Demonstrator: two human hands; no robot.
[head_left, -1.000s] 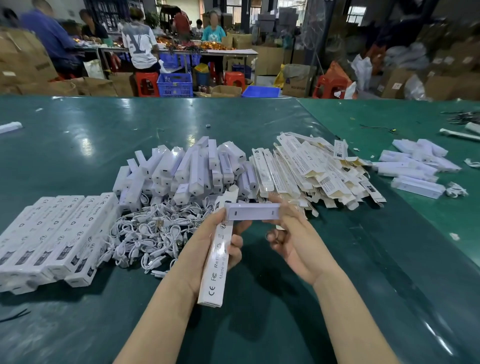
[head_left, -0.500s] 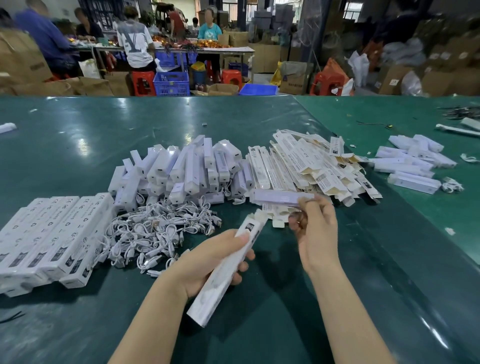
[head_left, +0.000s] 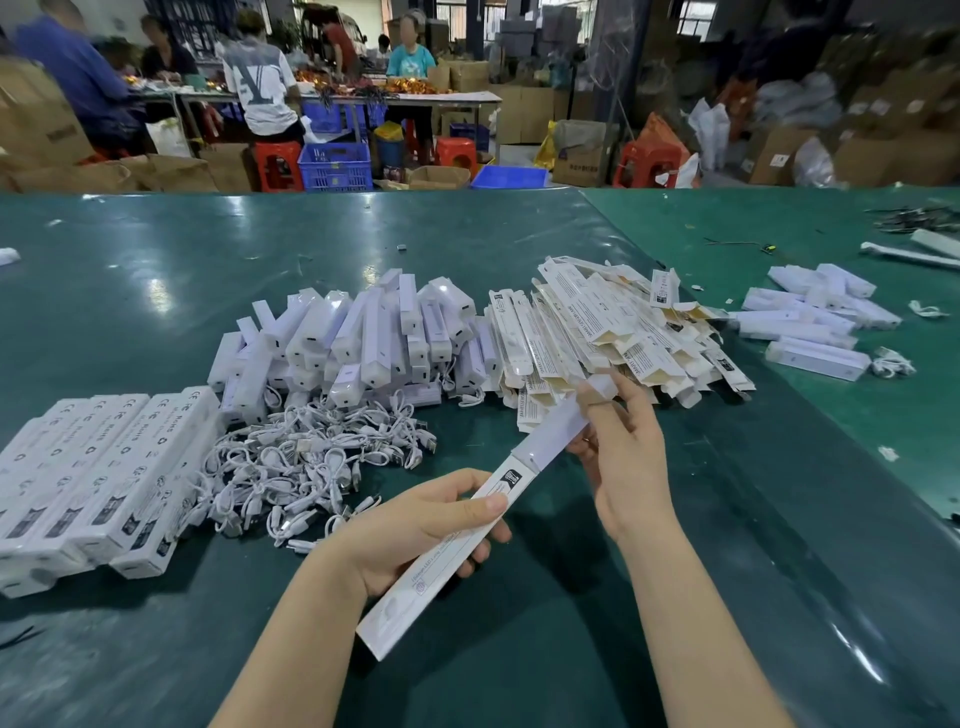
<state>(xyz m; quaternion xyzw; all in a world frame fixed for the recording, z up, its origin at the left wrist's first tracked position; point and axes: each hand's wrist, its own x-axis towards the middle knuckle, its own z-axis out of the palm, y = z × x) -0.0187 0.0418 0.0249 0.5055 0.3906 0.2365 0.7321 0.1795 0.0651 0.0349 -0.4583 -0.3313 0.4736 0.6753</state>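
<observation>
Change since half a second ago: slim white plastic light bar (head_left: 561, 423) no longer held crosswise above the heaps; now turned in line with the long white cardboard box (head_left: 415, 592), its near end entered in the box's open mouth.
View: head camera, looking down over two bare forearms.
Place of the bar: in the air above the glossy green table (head_left: 571, 665), most of its length outside the box.
Place of the box: also in the air, tilted, open end pointing up and away to the right, closed end low and near the viewer.
Handling, judged: bar probably light and stiff, smooth enough to slide; best held near the far end and pushed straight. Box thin card, easily crushed; best held round the middle, lightly, so the mouth stays square.
Left hand (head_left: 415, 525): wrapped round the middle of the box, thumb on top, fingers curled beneath.
Right hand (head_left: 623, 457): pinching the bar's far end, fingers part bent, one fingertip up by the tip.
Beyond the hands: heap of bare white bars (head_left: 363, 338), heap of flat unfolded cartons (head_left: 597, 332), tangle of white cables (head_left: 311, 467), and a row of packed white boxes (head_left: 93, 478) at far left.
</observation>
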